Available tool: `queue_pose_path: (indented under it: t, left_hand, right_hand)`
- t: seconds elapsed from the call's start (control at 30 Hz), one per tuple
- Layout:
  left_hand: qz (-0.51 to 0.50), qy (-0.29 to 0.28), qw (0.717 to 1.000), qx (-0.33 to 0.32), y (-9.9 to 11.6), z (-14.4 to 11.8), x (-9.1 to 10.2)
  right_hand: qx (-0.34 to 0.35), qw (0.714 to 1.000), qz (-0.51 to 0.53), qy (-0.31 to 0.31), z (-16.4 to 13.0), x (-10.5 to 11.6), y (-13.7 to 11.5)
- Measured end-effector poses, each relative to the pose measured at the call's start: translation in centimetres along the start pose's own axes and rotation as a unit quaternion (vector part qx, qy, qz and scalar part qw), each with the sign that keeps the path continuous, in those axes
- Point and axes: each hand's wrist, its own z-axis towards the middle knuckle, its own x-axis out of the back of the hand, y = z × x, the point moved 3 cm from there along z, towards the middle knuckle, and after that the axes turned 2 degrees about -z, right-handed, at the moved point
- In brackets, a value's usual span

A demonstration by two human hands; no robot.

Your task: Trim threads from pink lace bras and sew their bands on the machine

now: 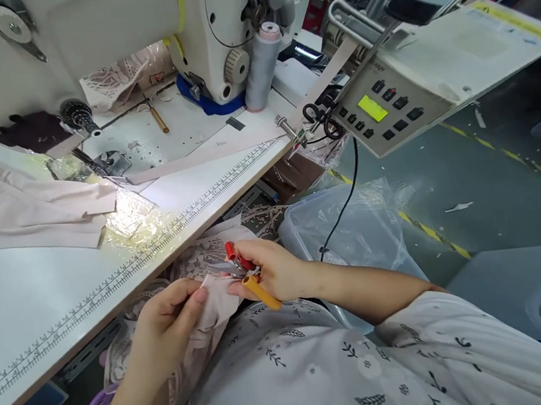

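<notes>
Right grip (270, 270) on snips (249, 275), blades pointing left at fabric (216, 301)

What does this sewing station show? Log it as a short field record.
left hand: pinches a pale pink fabric piece in the lap
right hand: holds thread snips with red and yellow handles, tips at the fabric
table: white, ruler strip along its edge, pink garment lying on it
sewing machine: behind, grey thread cone beside it
control panel: green display lit
</notes>
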Motion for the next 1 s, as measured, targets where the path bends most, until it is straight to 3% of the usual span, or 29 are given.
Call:
queue_pose_path:
  t: [0.33, 0.47, 0.57, 0.7, 1.0]
  left_hand:
    - [-0.069, 0.095, 0.99, 0.075, -0.6, -0.5, 0.2]
    - [-0.129, 0.083, 0.982, 0.109, -0.1, -0.6, -0.5]
    - [-0.161, 0.062, 0.978, 0.119, 0.4, -0.6, -1.1]
    - [-0.189, 0.06, 0.97, 0.138, 0.6, -0.7, -1.4]
    - [-0.19, 0.027, 0.972, 0.138, -0.1, -0.2, -1.5]
  right_hand:
    - [-0.063, 0.996, 0.066, -0.013, 0.1, -0.2, 0.0]
    - [-0.068, 0.989, 0.082, -0.105, 0.0, 0.5, 0.3]
    - [-0.032, 0.976, -0.002, -0.216, 0.4, 1.8, 0.5]
    - [0.007, 0.93, -0.162, -0.329, 0.5, 3.4, 0.8]
    - [-0.026, 0.887, -0.273, -0.372, -0.5, 4.2, -0.1]
